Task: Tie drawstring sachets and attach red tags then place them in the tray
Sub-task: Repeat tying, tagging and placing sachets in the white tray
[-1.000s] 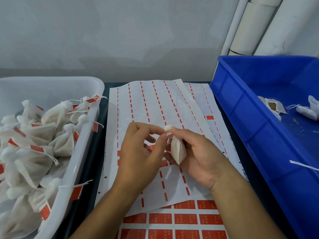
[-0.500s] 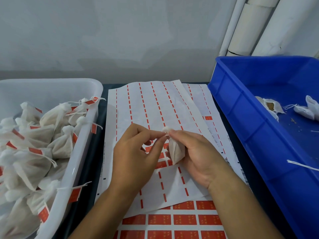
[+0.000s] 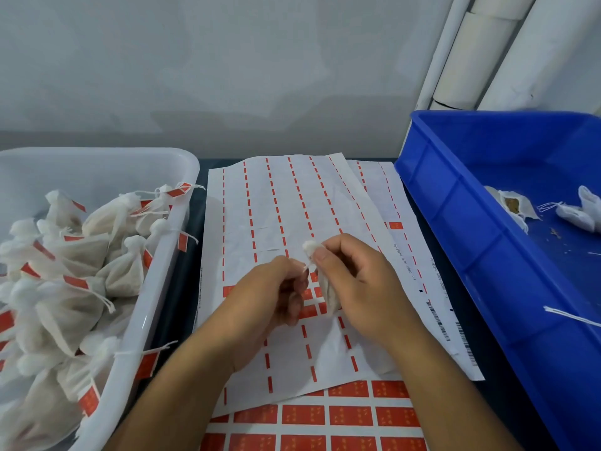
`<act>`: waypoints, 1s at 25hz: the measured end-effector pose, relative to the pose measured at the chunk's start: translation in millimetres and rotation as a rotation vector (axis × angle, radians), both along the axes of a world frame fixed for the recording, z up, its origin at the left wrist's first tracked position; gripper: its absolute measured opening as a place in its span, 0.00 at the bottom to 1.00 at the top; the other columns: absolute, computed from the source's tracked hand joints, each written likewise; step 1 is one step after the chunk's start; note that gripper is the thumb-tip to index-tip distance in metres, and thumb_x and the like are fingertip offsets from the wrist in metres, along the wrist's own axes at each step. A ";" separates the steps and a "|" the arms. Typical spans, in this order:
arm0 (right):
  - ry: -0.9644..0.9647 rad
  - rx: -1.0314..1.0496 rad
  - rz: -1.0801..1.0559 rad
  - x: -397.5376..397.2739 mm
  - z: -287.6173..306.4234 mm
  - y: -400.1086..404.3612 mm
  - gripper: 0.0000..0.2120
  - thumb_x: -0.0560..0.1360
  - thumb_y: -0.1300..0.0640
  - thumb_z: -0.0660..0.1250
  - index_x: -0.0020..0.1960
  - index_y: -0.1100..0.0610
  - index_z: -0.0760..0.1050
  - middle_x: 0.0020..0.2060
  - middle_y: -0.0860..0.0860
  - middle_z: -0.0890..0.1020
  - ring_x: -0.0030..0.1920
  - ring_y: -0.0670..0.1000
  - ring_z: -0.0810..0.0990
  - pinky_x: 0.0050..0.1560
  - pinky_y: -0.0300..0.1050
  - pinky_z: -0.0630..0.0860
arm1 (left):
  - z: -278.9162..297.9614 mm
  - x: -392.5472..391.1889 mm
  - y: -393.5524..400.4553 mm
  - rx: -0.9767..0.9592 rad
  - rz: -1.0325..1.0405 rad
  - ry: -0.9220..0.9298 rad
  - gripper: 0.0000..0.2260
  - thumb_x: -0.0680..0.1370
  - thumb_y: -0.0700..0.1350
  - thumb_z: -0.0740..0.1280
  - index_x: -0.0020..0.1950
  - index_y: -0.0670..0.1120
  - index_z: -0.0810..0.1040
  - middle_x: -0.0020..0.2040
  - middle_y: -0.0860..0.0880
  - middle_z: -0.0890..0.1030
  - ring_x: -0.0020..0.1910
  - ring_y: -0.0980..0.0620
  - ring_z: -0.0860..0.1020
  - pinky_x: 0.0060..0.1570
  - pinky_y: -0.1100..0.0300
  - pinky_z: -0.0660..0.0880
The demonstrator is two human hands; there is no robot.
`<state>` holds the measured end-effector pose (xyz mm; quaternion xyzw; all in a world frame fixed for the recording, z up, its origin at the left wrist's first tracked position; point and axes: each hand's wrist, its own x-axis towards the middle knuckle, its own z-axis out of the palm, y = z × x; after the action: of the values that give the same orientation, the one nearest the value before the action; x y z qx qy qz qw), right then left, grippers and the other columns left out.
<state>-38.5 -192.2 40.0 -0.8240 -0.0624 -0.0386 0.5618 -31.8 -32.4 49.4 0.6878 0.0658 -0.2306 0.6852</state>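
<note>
A small white drawstring sachet [image 3: 327,292] hangs upright over the sticker sheets, its gathered top poking out above my fingers. My right hand [image 3: 359,288] grips its neck between thumb and fingers. My left hand [image 3: 270,294] is curled just left of it and pinches the short white drawstring end beside the neck. The white tray [image 3: 162,262] at the left is heaped with tied sachets carrying red tags. A sheet of red tag stickers [image 3: 325,415] lies nearest me, partly under a used backing sheet [image 3: 286,216].
A blue bin [image 3: 471,239] at the right holds a few untied sachets [image 3: 514,206] and loose white strings. White tubes lean in the back right corner against the grey wall. A dark table surface shows between the containers.
My left hand has drawn down and left, away from the sachet's neck, pulling the string. The right hand has kept hold of the sachet in much the same place.
</note>
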 end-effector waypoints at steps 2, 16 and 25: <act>-0.071 -0.028 0.023 -1.7 1.7 0.3 0.07 0.82 0.45 0.65 0.49 0.46 0.76 0.37 0.35 0.79 0.41 0.40 0.80 0.41 0.30 0.75 | 8.5 -1.1 2.7 -0.288 0.030 0.103 0.09 0.78 0.44 0.59 0.38 0.46 0.73 0.34 0.48 0.69 0.29 0.53 0.65 0.31 0.59 0.68; -0.265 -0.313 0.082 2.3 3.7 -16.2 0.19 0.77 0.35 0.64 0.67 0.32 0.70 0.50 0.30 0.72 0.56 0.36 0.75 0.49 0.24 0.73 | 19.1 -3.0 10.1 -0.789 0.076 0.259 0.08 0.72 0.45 0.61 0.33 0.47 0.73 0.33 0.52 0.68 0.26 0.57 0.60 0.27 0.65 0.57; -0.153 -0.414 0.100 4.0 -9.3 -16.0 0.13 0.77 0.40 0.68 0.60 0.40 0.77 0.47 0.32 0.71 0.51 0.38 0.76 0.46 0.27 0.69 | 9.4 -0.2 8.9 -0.549 0.225 0.071 0.07 0.74 0.43 0.61 0.36 0.46 0.73 0.34 0.49 0.72 0.29 0.55 0.66 0.27 0.63 0.67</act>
<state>-34.6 -208.2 30.6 -0.9124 -0.1520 -0.0594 0.3754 -32.0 -23.5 58.8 0.4566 0.1006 -0.1860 0.8642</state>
